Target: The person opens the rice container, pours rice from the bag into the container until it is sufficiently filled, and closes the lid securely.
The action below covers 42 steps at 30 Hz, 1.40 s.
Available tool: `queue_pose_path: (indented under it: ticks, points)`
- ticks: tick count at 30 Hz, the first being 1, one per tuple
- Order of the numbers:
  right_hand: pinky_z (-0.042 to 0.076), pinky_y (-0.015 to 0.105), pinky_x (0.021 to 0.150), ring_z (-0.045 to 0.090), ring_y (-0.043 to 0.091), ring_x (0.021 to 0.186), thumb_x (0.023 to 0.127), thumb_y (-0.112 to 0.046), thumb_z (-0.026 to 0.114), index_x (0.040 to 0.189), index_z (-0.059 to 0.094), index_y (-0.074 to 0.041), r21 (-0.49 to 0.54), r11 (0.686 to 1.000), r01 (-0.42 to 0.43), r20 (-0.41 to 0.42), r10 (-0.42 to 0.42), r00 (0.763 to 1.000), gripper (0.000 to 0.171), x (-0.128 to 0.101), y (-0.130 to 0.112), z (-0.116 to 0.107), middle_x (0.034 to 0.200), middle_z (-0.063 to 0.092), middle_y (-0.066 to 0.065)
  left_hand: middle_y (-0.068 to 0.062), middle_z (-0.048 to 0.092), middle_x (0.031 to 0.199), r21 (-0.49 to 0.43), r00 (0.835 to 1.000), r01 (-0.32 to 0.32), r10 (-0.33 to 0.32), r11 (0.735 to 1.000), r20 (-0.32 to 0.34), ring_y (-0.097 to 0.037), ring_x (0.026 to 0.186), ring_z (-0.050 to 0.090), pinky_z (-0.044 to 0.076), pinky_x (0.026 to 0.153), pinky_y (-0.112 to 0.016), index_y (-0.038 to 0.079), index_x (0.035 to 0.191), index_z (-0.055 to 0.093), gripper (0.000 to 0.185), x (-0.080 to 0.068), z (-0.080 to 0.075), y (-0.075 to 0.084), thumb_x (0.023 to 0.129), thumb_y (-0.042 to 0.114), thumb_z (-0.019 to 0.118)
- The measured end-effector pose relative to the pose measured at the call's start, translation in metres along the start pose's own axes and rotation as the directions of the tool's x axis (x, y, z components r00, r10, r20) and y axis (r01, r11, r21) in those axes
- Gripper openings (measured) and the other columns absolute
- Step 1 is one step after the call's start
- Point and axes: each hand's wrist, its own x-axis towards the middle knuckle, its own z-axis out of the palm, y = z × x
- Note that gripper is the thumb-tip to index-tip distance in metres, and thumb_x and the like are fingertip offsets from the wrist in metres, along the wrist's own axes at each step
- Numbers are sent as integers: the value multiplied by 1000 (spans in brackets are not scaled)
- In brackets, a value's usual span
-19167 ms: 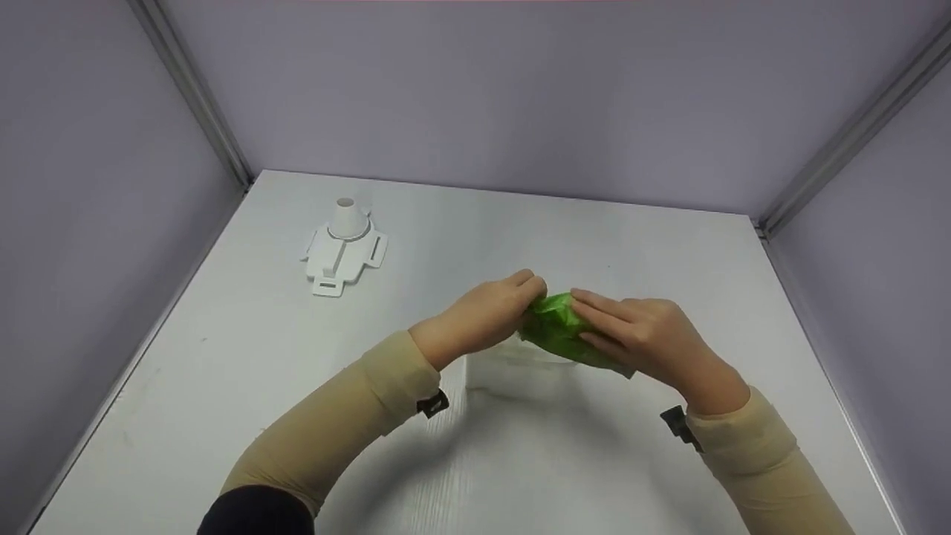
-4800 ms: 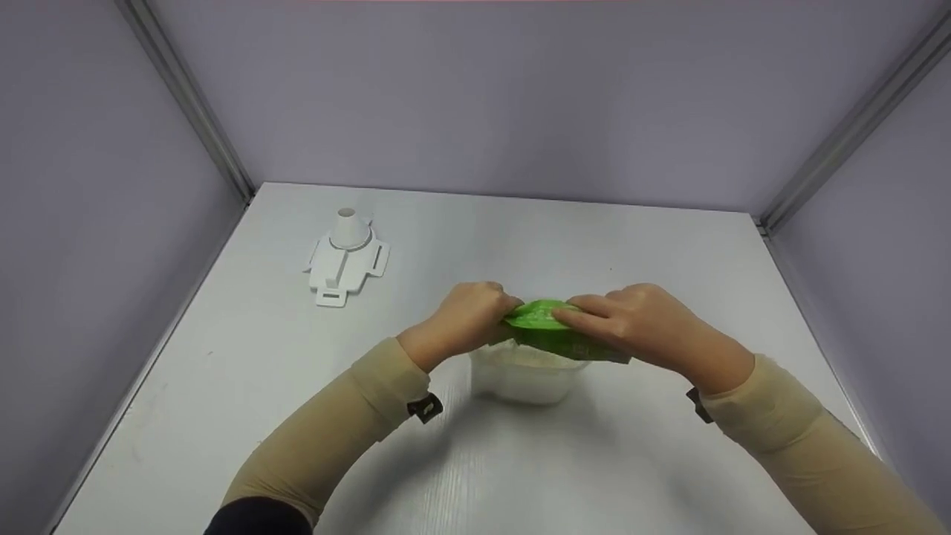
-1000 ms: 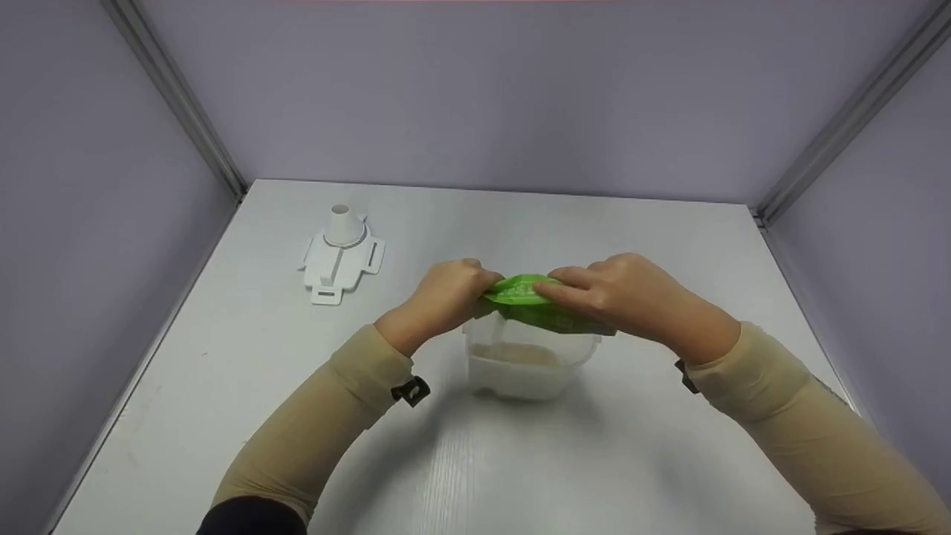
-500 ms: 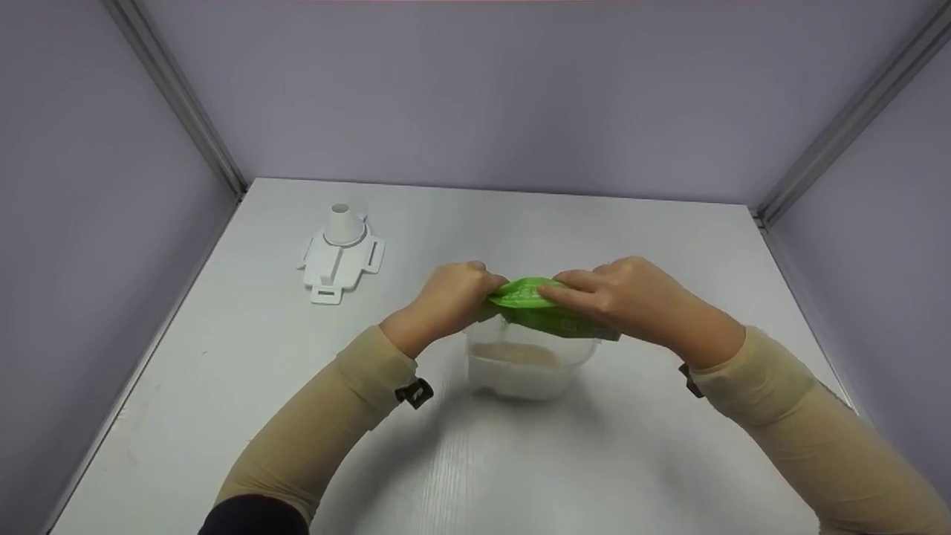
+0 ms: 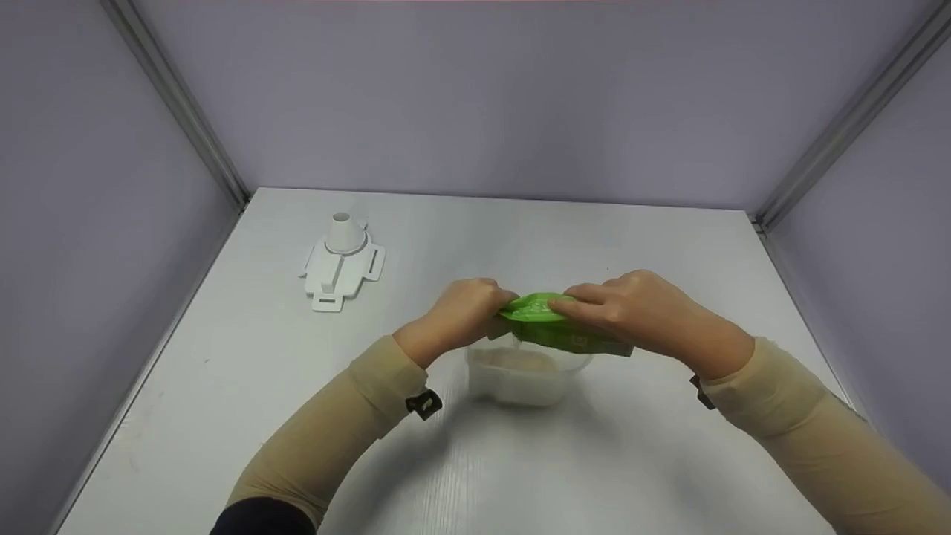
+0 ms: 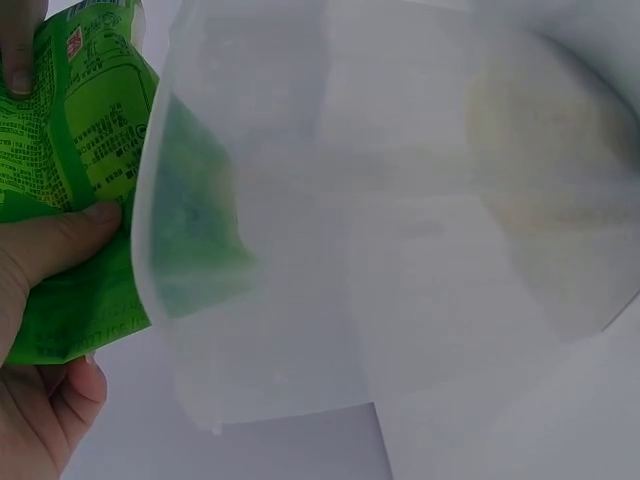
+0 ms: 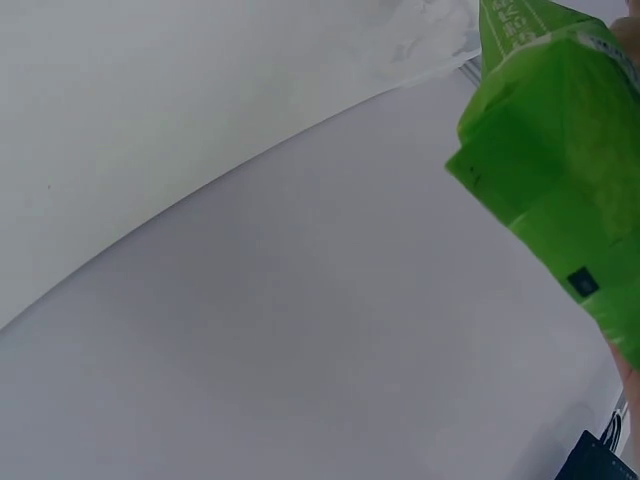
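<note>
My left hand (image 5: 464, 312) pinches the left end of a green printed bag (image 5: 546, 334), thumb on its face in the left wrist view. From the right, my right hand (image 5: 643, 319) grips the same bag, fingers over its top. The bag lies tilted above a translucent plastic tub (image 5: 516, 390), its left end over the tub's opening. A pale tan layer (image 5: 524, 360) shows inside the tub. Through the tub's wall in the left wrist view, a corner of the bag (image 6: 195, 230) shows green. The right wrist view has the bag's lower corner (image 7: 560, 180) hanging.
A white plastic piece with a cone-shaped spout and slotted tabs (image 5: 334, 271) lies at the back left of the white table (image 5: 223, 409). Grey panels (image 5: 475, 96) close in the table at the back and both sides.
Since the earliest frame, the bag has flattened out and both hands have shifted their hold along it. Over the last second, hands and bag have dipped slightly toward the tub; the view also tilted.
</note>
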Motion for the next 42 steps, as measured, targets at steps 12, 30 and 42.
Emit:
queue_pose_path:
  ticks: [12,30,42]
  points:
    - [46,25,40,53,12,46,66,8,71,112,62,-13,16,1000,-2,31,1,1000,51,-6,-1,-1,84,62,-1,1,65,68,-32,1000,-23,23,999,4,-16,60,54,45,54,-31,10,75,67,7,3,7,4,77,10,74]
    - [42,24,37,46,8,43,66,10,68,109,61,-15,-3,1000,-28,31,28,999,50,-12,-6,-3,79,57,-4,1,66,70,-56,999,-18,21,998,43,-14,62,57,46,57,-30,10,78,68,8,5,13,7,78,13,75]
    - [43,24,38,49,10,44,65,10,70,111,60,-16,-21,999,-31,48,32,998,54,-17,-8,-1,82,59,-3,2,64,67,-48,999,-32,34,998,42,-12,58,52,44,55,-30,10,74,66,10,6,16,9,78,13,75]
